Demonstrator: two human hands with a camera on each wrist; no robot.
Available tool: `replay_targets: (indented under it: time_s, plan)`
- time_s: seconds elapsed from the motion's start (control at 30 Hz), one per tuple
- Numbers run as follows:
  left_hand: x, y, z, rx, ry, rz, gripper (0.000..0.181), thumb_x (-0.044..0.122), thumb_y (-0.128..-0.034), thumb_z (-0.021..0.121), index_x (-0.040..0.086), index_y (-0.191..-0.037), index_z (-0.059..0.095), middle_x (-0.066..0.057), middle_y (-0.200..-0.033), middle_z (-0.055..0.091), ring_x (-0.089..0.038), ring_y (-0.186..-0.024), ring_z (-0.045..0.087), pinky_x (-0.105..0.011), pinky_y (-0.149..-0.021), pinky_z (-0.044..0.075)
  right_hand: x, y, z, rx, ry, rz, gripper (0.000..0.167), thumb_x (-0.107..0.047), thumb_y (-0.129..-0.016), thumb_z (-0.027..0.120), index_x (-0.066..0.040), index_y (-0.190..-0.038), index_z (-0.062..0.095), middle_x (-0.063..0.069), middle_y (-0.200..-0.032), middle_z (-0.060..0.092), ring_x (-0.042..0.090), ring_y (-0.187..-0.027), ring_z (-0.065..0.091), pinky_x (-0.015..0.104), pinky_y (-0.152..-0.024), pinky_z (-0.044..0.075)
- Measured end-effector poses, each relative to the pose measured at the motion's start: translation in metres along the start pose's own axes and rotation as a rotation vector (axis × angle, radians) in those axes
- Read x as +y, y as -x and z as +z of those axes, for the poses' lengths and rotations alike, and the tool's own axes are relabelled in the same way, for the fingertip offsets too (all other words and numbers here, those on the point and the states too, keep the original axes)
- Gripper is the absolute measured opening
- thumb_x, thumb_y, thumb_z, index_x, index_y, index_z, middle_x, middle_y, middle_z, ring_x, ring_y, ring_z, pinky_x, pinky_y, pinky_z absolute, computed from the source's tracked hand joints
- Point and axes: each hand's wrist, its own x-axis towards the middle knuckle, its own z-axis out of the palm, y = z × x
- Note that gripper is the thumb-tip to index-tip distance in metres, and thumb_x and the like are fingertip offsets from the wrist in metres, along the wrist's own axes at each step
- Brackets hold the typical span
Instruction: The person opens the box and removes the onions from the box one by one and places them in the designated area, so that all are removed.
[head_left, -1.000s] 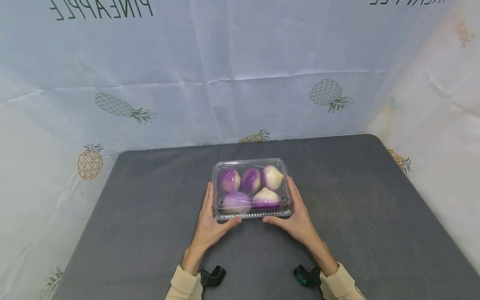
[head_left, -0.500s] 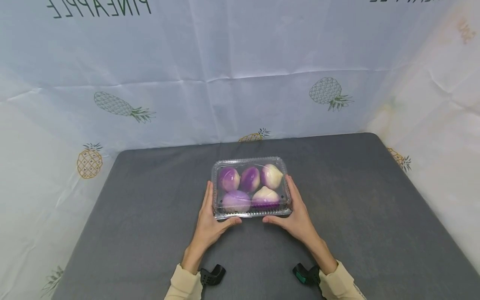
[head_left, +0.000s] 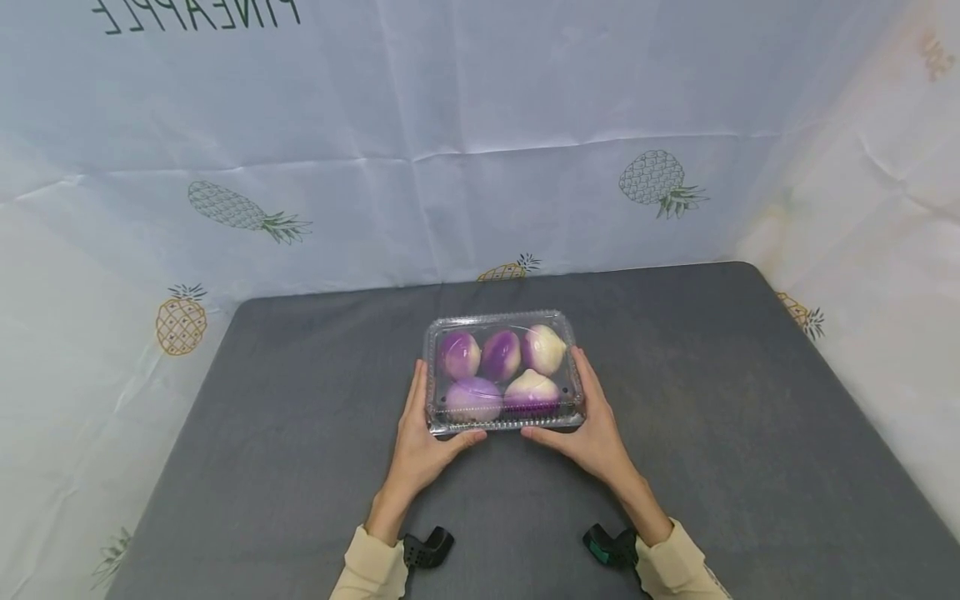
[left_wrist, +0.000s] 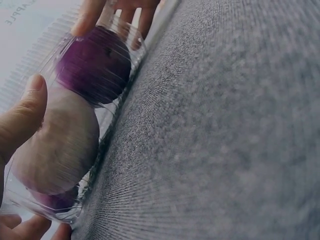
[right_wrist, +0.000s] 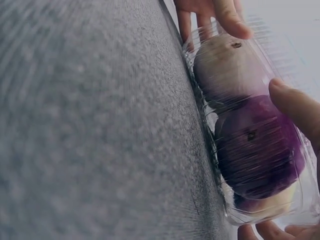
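I see left fingers (head_left: 415, 402) and right fingers (head_left: 588, 383) gripping a clear, ribbed plastic box (head_left: 502, 425). Between them lie round purple-white bulbs (head_left: 501, 356).

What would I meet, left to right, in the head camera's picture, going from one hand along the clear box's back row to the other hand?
Left hand → left vegetable → middle vegetable → right vegetable → right hand.
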Motion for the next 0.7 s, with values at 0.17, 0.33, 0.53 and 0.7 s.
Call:
replay_targets:
  time_s: [0.17, 0.33, 0.53, 0.7]
  plan:
    - [0.0024, -0.0001, -0.0005, 0.002, 0.012, -0.005, 0.135, 0.031, -0.0651, 0.099, 0.005, -0.165, 0.011, -0.019, -0.172, 0.012, -0.037, -0.16, 0.015, -0.056, -0.128, 0.019, -0.0001, 0.0004, 0.0021, 0.024, 0.016, -0.004, 0.136, -0.03, -0.06, 0.101, -0.024, -0.166, 0.015, 0.013, -0.172, 0.019, 0.036, -0.159, 0.02, 0.066, -0.123, 0.025]
    - [0.0043, 0.0004, -0.001, 0.006, 0.012, -0.004, 0.133, 0.031, -0.0661, 0.098, 0.005, -0.165, 0.012, -0.02, -0.172, 0.013, -0.037, -0.159, 0.016, -0.055, -0.128, 0.019, -0.0022, 0.0001, 0.0034, 0.044, 0.015, 0.008, 0.134, -0.031, -0.06, 0.101, -0.022, -0.165, 0.018, 0.013, -0.171, 0.021, 0.037, -0.158, 0.022, 0.066, -0.122, 0.025]
    - [0.0047, 0.0012, -0.0004, 0.017, -0.013, 0.007, 0.13, 0.034, -0.0682, 0.096, 0.004, -0.164, 0.014, -0.02, -0.171, 0.015, -0.038, -0.159, 0.018, -0.056, -0.127, 0.02, -0.0033, 0.0003, 0.0044, 0.052, 0.004, 0.019, 0.131, -0.03, -0.063, 0.1, -0.022, -0.165, 0.019, 0.015, -0.171, 0.022, 0.038, -0.158, 0.022, 0.067, -0.122, 0.024]
    - [0.0047, 0.0015, -0.0006, 0.019, -0.043, 0.011, 0.127, 0.037, -0.0708, 0.094, 0.004, -0.164, 0.014, -0.02, -0.171, 0.017, -0.039, -0.158, 0.02, -0.057, -0.126, 0.022, -0.0019, 0.0009, 0.0041, 0.044, -0.004, 0.014, 0.127, -0.028, -0.067, 0.097, -0.023, -0.165, 0.017, 0.014, -0.172, 0.02, 0.037, -0.158, 0.021, 0.065, -0.123, 0.026]
